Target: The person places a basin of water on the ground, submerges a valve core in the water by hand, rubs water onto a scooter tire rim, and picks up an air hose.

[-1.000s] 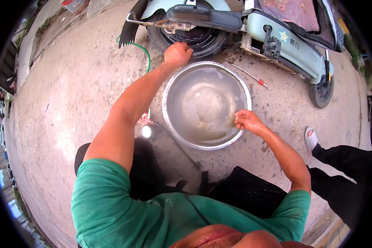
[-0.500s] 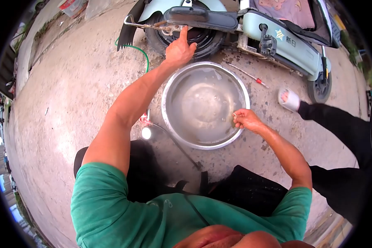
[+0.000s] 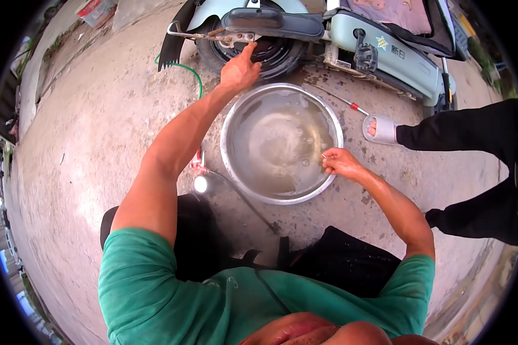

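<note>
Another person's black trousers (image 3: 463, 129), pale sandal (image 3: 387, 131), red and white bucket (image 3: 95, 11)

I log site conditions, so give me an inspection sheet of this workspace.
Surface: rough, stained ground.
Things: left hand beside wheel; right hand at the water-filled basin, pinching a small pale item.
Clutter: red-banded rod beside basin.
Hands: left, index finger extended; right, fingertips together.
Cables: green line near wheel; dark hose left of basin.
Surroundings: pale-blue two-wheeler; bystander's foot near rod.
</note>
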Action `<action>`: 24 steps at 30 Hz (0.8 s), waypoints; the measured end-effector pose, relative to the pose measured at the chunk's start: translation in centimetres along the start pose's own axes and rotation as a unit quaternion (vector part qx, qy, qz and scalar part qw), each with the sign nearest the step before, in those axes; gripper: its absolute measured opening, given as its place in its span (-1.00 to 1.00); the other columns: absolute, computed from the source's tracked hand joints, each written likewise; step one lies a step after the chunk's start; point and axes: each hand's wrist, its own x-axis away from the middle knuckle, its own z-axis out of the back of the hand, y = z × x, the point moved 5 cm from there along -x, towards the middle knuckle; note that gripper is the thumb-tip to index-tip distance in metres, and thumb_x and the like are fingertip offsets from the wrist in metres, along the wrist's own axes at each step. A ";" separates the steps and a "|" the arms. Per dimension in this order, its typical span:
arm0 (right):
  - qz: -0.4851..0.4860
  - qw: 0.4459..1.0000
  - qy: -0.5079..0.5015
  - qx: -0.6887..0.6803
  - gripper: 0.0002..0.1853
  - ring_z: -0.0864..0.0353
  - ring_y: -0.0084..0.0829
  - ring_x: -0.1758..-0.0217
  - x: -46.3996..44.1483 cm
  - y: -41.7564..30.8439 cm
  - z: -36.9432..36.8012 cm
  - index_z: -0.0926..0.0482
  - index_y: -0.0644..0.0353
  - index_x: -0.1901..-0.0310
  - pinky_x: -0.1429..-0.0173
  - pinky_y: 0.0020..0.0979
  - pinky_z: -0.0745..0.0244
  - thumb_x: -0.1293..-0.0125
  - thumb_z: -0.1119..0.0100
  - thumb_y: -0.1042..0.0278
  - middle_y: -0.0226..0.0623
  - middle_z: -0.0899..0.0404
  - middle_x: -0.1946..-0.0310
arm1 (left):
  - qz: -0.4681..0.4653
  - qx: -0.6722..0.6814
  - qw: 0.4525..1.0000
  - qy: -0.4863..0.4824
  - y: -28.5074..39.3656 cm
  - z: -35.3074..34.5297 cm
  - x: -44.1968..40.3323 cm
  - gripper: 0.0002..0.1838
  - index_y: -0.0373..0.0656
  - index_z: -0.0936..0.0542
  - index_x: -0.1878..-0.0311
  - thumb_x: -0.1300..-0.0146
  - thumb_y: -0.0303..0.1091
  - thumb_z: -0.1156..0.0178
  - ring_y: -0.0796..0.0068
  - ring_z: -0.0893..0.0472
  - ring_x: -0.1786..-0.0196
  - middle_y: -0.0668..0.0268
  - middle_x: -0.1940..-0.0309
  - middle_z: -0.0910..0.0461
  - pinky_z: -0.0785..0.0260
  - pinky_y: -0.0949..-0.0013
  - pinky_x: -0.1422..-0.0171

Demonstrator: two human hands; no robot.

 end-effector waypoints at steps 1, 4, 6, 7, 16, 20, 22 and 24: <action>0.000 1.000 0.000 0.003 -0.68 -0.60 -0.62 0.36 0.0 0.0 0.1 -0.54 0.26 -0.10 0.25 -0.51 -0.50 -0.41 -0.21 0.29 -0.40 -0.64 0.25 | -0.019 0.003 1.000 0.008 -0.8 -0.1 0.1 -0.36 0.08 -0.34 -0.43 -0.27 -0.16 -0.20 0.06 -0.67 0.06 0.19 0.21 -0.70 -0.48 0.05 -0.10; 0.001 1.000 0.004 0.003 -0.68 -0.60 -0.62 0.37 0.0 0.2 0.1 -0.53 0.26 -0.10 0.26 -0.51 -0.50 -0.41 -0.21 0.29 -0.39 -0.64 0.26 | -0.057 -0.029 0.998 0.025 -2.4 0.2 0.4 -0.49 0.06 -0.48 -0.32 -0.29 -0.21 -0.18 0.09 -0.65 0.05 0.21 0.17 -0.66 -0.48 0.08 -0.08; 0.004 1.000 0.003 0.002 -0.68 -0.60 -0.62 0.37 -0.2 0.4 0.1 -0.53 0.26 -0.10 0.26 -0.51 -0.50 -0.41 -0.21 0.28 -0.39 -0.64 0.26 | -0.067 -0.050 0.996 0.026 -3.4 0.4 0.6 -0.54 0.06 -0.52 -0.28 -0.30 -0.22 -0.18 0.11 -0.64 0.04 0.21 0.14 -0.64 -0.48 0.09 -0.08; 0.008 1.000 0.000 0.000 -0.67 -0.61 -0.62 0.37 -0.3 0.4 0.1 -0.53 0.26 -0.10 0.26 -0.51 -0.50 -0.40 -0.21 0.28 -0.39 -0.64 0.27 | -0.068 -0.054 0.996 0.022 -4.0 0.3 0.6 -0.55 0.07 -0.53 -0.27 -0.30 -0.22 -0.17 0.11 -0.64 0.03 0.20 0.13 -0.63 -0.48 0.09 -0.09; 0.007 1.000 -0.006 0.003 -0.65 -0.61 -0.62 0.39 -1.1 1.0 0.2 -0.52 0.27 -0.11 0.31 -0.52 -0.48 -0.38 -0.23 0.28 -0.39 -0.64 0.29 | -0.074 -0.092 0.993 -0.004 -4.3 0.9 0.3 -0.60 0.14 -0.55 -0.24 -0.34 -0.22 -0.18 0.03 -0.64 -0.01 0.17 0.08 -0.60 -0.48 0.04 -0.09; 0.018 1.000 -0.009 0.005 -0.63 -0.61 -0.62 0.40 -1.4 1.2 0.3 -0.52 0.29 -0.10 0.33 -0.52 -0.48 -0.35 -0.24 0.28 -0.40 -0.65 0.31 | -0.086 -0.107 0.990 -0.023 -3.9 1.2 -0.2 -0.61 0.16 -0.55 -0.24 -0.36 -0.21 -0.18 0.00 -0.64 0.00 0.16 0.06 -0.60 -0.50 0.02 -0.08; 0.017 1.000 -0.007 0.000 -0.64 -0.62 -0.61 0.40 -1.2 1.2 0.3 -0.52 0.30 -0.09 0.33 -0.52 -0.49 -0.34 -0.24 0.31 -0.39 -0.66 0.31 | -0.096 -0.122 0.987 -0.032 -3.6 1.2 -0.4 -0.62 0.17 -0.55 -0.25 -0.38 -0.20 -0.16 0.01 -0.65 0.00 0.16 0.04 -0.61 -0.51 0.04 -0.08; 0.019 1.000 -0.012 -0.010 -0.65 -0.62 -0.61 0.40 -1.0 0.8 0.3 -0.53 0.30 -0.08 0.33 -0.52 -0.49 -0.33 -0.24 0.32 -0.39 -0.66 0.31 | -0.113 -0.123 0.985 -0.037 -3.3 1.3 -0.6 -0.62 0.17 -0.55 -0.25 -0.38 -0.20 -0.15 0.02 -0.65 0.00 0.17 0.04 -0.62 -0.52 0.05 -0.08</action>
